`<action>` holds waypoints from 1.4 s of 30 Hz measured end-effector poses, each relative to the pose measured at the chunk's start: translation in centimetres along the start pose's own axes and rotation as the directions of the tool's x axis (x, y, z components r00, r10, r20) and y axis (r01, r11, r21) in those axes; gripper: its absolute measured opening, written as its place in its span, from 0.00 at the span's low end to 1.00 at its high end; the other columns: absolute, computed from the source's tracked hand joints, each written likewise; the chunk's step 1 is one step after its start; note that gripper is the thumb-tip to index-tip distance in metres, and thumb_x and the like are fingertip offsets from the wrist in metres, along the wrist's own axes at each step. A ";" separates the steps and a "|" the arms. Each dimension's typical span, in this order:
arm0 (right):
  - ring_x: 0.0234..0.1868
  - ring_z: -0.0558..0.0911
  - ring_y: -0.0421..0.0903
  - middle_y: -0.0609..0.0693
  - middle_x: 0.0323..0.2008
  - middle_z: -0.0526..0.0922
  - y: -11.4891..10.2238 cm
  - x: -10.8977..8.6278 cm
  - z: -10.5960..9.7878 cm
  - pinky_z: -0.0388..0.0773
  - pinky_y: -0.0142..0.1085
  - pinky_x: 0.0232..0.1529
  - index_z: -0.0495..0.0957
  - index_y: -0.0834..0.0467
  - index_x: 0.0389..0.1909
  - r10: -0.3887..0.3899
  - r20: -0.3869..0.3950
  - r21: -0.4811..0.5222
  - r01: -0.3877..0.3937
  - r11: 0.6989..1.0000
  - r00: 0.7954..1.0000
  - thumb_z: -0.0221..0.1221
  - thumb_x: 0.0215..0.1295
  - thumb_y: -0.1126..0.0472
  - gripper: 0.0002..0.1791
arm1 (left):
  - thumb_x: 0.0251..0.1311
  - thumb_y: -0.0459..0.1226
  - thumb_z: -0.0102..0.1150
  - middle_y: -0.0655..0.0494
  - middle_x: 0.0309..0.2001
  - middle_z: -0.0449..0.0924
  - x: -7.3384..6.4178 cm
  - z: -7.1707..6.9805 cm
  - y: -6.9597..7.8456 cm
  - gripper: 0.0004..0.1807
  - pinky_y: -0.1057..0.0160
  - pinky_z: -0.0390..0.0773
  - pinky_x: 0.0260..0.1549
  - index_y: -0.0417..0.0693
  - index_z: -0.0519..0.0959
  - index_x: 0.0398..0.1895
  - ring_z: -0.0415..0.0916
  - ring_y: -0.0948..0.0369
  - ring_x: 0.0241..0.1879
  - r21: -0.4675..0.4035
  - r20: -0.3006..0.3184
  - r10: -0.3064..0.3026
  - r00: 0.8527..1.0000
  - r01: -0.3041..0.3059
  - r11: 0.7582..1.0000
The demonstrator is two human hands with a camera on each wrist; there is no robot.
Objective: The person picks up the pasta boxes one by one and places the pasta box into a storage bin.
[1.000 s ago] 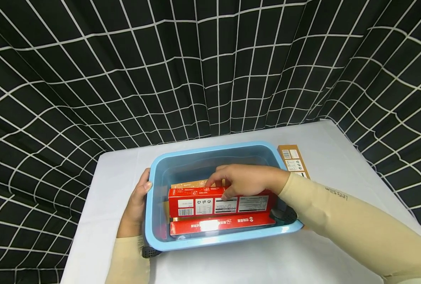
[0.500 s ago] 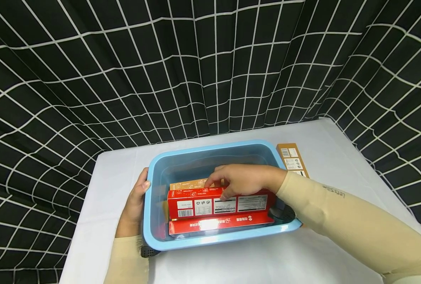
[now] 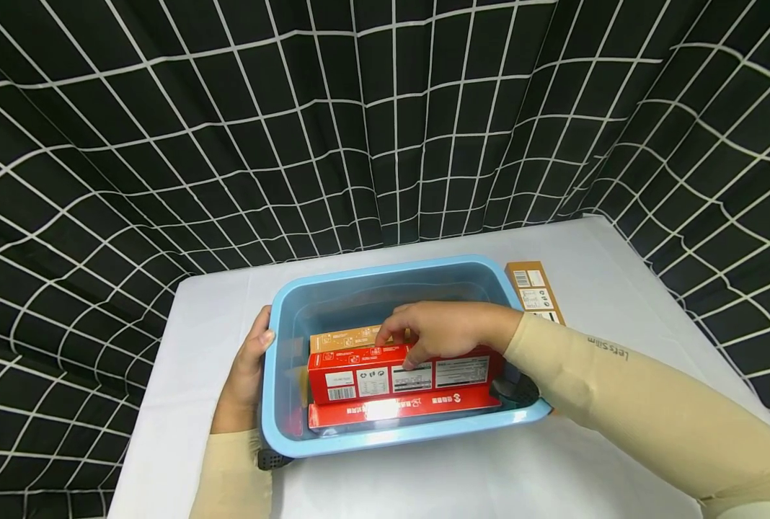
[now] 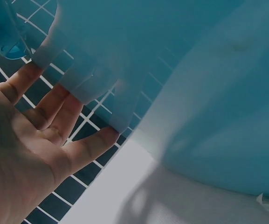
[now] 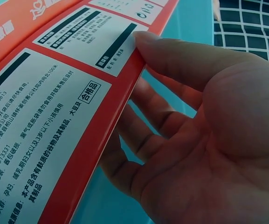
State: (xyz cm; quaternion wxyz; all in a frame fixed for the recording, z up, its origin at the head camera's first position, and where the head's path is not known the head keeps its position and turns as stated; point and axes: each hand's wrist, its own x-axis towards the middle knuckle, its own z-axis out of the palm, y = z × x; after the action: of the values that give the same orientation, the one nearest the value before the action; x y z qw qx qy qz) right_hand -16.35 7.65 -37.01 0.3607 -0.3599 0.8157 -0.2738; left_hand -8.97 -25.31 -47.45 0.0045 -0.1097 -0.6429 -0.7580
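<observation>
A blue plastic tub point(image 3: 398, 435) stands on the table with long cardboard boxes in it. My right hand point(image 3: 450, 329) reaches inside and pinches the upper edge of a red box point(image 3: 375, 382), thumb on its labelled face and fingers behind it. The right wrist view shows that labelled red box point(image 5: 92, 60) close up beside the hand point(image 5: 185, 121). Another red box point(image 3: 404, 408) lies in front, and an orange-brown box point(image 3: 342, 339) sits behind, partly hidden. At the tub's left side is my left hand point(image 3: 249, 364); its fingertips rest against the outer wall point(image 4: 209, 112) in the left wrist view.
Right of the tub, a brown box point(image 3: 536, 292) lies on the white table point(image 3: 184, 346), partly hidden by the tub and right arm. A black curtain point(image 3: 333, 144) with a white grid surrounds the far side and flanks.
The held red box has turned slightly, its left end shifting toward the front, so more of the orange-brown box behind shows. The left hand stays at the tub's side.
</observation>
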 end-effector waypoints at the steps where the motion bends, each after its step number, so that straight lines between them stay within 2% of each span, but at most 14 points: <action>1: 0.51 0.80 0.50 0.43 0.49 0.81 0.0 0.0 0.0 0.85 0.44 0.47 0.86 0.48 0.62 0.000 -0.001 -0.004 0.000 1.000 1.000 0.76 0.65 0.64 0.25 | 0.72 0.44 0.39 0.42 0.56 0.73 0.0 0.0 0.0 0.27 0.54 0.79 0.49 0.45 0.70 0.71 0.71 0.52 0.52 0.004 0.000 -0.001 1.000 0.001 1.000; 11: 0.48 0.81 0.48 0.44 0.46 0.81 0.0 0.1 -0.1 0.83 0.42 0.47 0.86 0.49 0.59 0.005 -0.019 -0.022 -0.005 1.000 1.000 0.75 0.67 0.63 0.21 | 0.72 0.46 0.39 0.40 0.60 0.72 -0.1 0.0 0.2 0.29 0.51 0.77 0.52 0.48 0.69 0.72 0.69 0.49 0.56 0.021 -0.010 -0.015 1.000 0.015 1.000; 16: 0.47 0.80 0.47 0.48 0.44 0.81 0.1 0.2 -0.3 0.80 0.42 0.49 0.85 0.54 0.58 -0.042 -0.061 0.010 0.043 0.999 0.997 0.72 0.70 0.65 0.17 | 0.72 0.45 0.39 0.40 0.58 0.72 0.0 0.0 0.1 0.28 0.53 0.78 0.50 0.47 0.70 0.71 0.70 0.51 0.54 0.027 -0.007 -0.005 1.000 0.005 1.000; 19: 0.47 0.80 0.48 0.48 0.43 0.81 0.1 0.2 -0.5 0.81 0.42 0.48 0.85 0.56 0.59 -0.067 -0.065 0.049 0.070 0.996 0.996 0.70 0.70 0.66 0.18 | 0.72 0.45 0.39 0.39 0.57 0.73 0.0 -0.1 0.1 0.28 0.53 0.78 0.49 0.47 0.70 0.71 0.70 0.51 0.53 0.037 -0.013 -0.002 1.000 0.003 0.999; 28: 0.47 0.81 0.49 0.48 0.44 0.81 0.1 0.1 -0.5 0.81 0.43 0.47 0.83 0.56 0.63 -0.074 -0.065 0.097 0.080 0.992 0.995 0.69 0.71 0.65 0.20 | 0.72 0.45 0.39 0.39 0.58 0.73 0.0 0.0 0.1 0.29 0.53 0.79 0.49 0.45 0.69 0.72 0.71 0.50 0.54 0.038 -0.015 -0.005 1.000 0.006 0.999; 42: 0.53 0.82 0.49 0.46 0.49 0.84 0.0 -0.5 -0.9 0.82 0.45 0.54 0.82 0.57 0.66 -0.104 -0.102 0.147 0.118 0.982 0.989 0.67 0.74 0.61 0.22 | 0.72 0.45 0.39 0.37 0.58 0.73 -0.1 0.2 0.2 0.29 0.53 0.79 0.49 0.47 0.69 0.72 0.71 0.51 0.53 0.005 -0.013 -0.010 1.000 0.011 1.000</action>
State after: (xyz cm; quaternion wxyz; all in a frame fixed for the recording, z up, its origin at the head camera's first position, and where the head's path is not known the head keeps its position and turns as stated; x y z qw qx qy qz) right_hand -16.83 8.26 -36.30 0.3329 -0.3628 0.7870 -0.3718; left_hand -8.85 -25.20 -47.23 0.0048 -0.1016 -0.6453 -0.7571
